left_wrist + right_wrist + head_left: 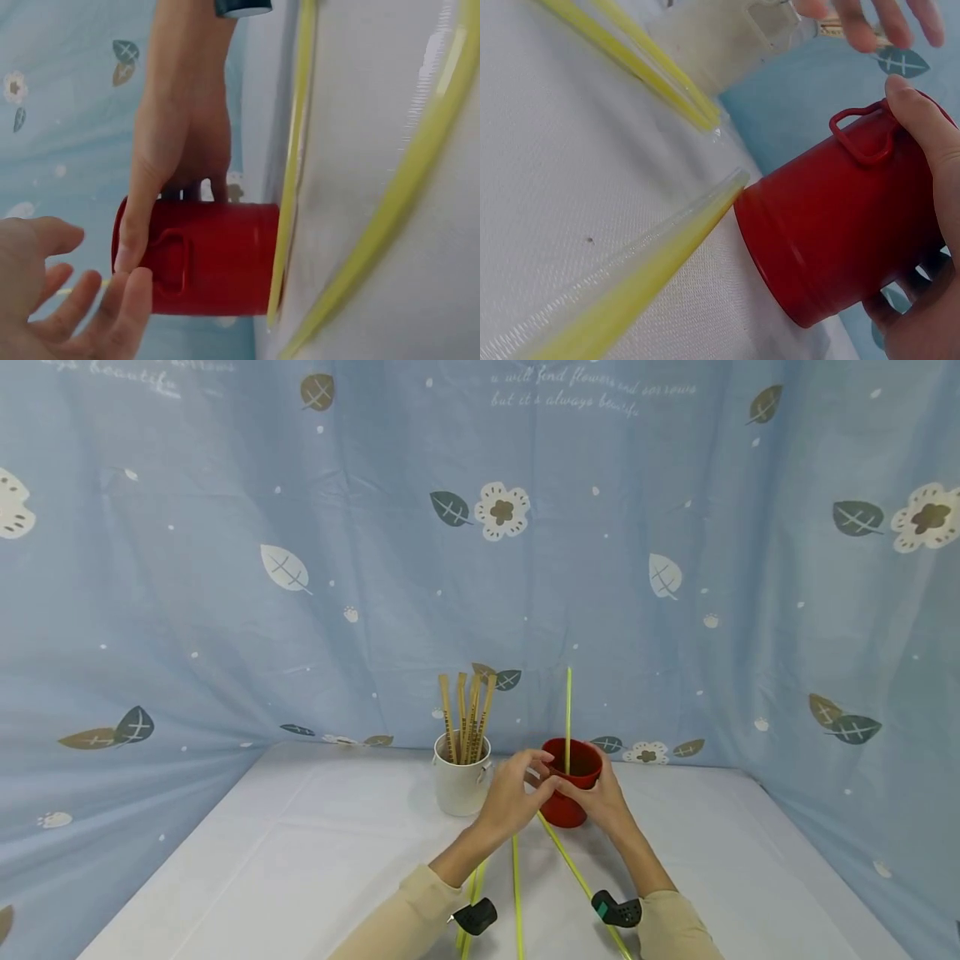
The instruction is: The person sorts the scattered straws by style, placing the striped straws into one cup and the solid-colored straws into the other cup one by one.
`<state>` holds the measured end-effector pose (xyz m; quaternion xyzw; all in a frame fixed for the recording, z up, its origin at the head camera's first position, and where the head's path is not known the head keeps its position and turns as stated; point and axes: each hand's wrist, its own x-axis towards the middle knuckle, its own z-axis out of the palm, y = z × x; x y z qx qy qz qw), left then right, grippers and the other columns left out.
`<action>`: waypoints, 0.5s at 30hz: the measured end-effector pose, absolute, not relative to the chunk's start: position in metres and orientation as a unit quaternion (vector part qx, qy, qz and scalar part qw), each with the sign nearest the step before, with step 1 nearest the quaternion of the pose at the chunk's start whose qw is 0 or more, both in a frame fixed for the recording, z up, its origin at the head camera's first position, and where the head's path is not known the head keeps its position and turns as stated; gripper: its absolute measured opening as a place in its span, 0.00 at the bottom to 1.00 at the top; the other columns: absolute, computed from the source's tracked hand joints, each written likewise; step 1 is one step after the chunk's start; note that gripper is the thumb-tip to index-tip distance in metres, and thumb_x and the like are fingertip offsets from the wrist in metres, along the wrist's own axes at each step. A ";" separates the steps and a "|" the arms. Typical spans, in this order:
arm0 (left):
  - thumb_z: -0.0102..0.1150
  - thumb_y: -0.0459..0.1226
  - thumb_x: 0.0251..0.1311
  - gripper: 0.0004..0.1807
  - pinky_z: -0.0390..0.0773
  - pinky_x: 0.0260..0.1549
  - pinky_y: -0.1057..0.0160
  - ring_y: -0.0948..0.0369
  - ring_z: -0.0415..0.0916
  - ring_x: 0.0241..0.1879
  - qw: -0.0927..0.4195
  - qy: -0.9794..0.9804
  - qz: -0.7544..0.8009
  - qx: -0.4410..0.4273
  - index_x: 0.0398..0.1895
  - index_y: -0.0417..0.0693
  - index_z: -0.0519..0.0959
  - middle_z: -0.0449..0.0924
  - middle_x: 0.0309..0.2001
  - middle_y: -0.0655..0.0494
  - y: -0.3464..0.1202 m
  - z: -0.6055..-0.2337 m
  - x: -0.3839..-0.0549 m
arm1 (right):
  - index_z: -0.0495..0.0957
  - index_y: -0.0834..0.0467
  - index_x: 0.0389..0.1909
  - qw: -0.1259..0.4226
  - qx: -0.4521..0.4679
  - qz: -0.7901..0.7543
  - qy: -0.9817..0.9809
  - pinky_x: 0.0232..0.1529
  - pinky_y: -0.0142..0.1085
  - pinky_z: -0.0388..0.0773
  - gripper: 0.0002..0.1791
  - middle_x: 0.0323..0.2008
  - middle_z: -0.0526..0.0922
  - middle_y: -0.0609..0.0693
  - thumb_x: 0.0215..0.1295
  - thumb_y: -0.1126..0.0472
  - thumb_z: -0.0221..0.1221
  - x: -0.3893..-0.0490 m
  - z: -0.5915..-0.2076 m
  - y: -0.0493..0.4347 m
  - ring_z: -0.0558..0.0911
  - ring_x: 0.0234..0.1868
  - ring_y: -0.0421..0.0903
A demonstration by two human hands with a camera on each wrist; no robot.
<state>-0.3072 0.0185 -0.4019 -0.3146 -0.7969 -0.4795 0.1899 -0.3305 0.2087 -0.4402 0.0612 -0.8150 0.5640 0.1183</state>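
A red bucket (562, 812) with a small wire handle on its side stands upright toward the back of the table. My right hand (611, 800) grips it from the right, thumb over the near rim and fingers behind the wall. One thin yellow stick (568, 714) rises out of the bucket. Just left of the rim is my left hand (510, 789), its fingers loosely bent around nothing; in the right wrist view its fingertips (889, 26) are apart from the red wall. The bucket's inside bottom is hidden.
Left of the red bucket, a white bucket (459, 793) holds several paper-wrapped sticks (471, 727). More yellow sticks in clear wrap (517, 893) lie on the white table between and under my forearms. A blue printed curtain (405, 610) hangs behind the table.
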 end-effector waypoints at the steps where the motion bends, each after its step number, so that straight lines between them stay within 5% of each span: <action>1: 0.61 0.37 0.64 0.16 0.83 0.34 0.64 0.59 0.82 0.32 0.188 -0.801 -0.474 -0.314 0.54 0.42 0.77 0.82 0.39 0.47 0.017 -0.402 -0.305 | 0.46 0.53 0.75 0.120 0.061 0.563 -0.815 0.63 0.54 0.74 0.52 0.70 0.62 0.57 0.58 0.50 0.70 -0.331 -0.441 0.209 0.66 0.68 0.58; 4: 0.62 0.38 0.64 0.18 0.83 0.36 0.59 0.61 0.82 0.31 0.182 -0.816 -0.453 -0.309 0.55 0.44 0.76 0.82 0.40 0.47 0.012 -0.404 -0.297 | 0.48 0.53 0.74 0.126 0.060 0.561 -0.816 0.62 0.54 0.74 0.52 0.69 0.64 0.55 0.57 0.50 0.70 -0.331 -0.442 0.209 0.67 0.68 0.56; 15: 0.69 0.39 0.57 0.27 0.76 0.31 0.74 0.61 0.82 0.30 0.131 -0.862 -0.394 -0.291 0.59 0.45 0.75 0.80 0.40 0.50 -0.008 -0.413 -0.285 | 0.48 0.52 0.74 0.128 0.058 0.558 -0.818 0.62 0.55 0.73 0.52 0.68 0.65 0.54 0.56 0.49 0.71 -0.331 -0.442 0.208 0.67 0.68 0.55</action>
